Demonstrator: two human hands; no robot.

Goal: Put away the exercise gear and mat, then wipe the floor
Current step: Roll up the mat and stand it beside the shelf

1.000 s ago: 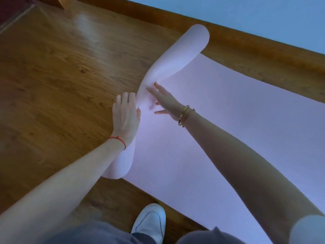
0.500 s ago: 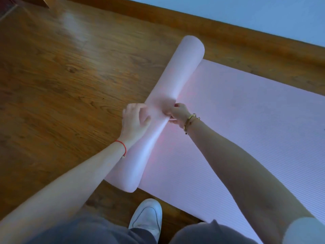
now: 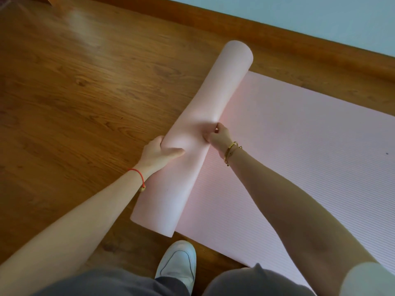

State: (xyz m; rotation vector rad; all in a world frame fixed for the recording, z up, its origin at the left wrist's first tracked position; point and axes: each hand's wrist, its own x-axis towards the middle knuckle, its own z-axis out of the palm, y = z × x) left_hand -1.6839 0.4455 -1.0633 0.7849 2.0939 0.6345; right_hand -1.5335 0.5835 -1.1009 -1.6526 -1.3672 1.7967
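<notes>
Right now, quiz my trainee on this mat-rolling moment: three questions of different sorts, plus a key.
1. True or false: the pink mat is rolled up completely.
2. The left hand is: A) flat on the floor, B) gripping the rolled part of the mat, C) holding a cloth.
3. Which wrist wears the gold bracelet?

Key
1. False: a large part lies flat on the floor.
2. B.
3. The right; the right hand digs into the roll with curled fingers.
</notes>
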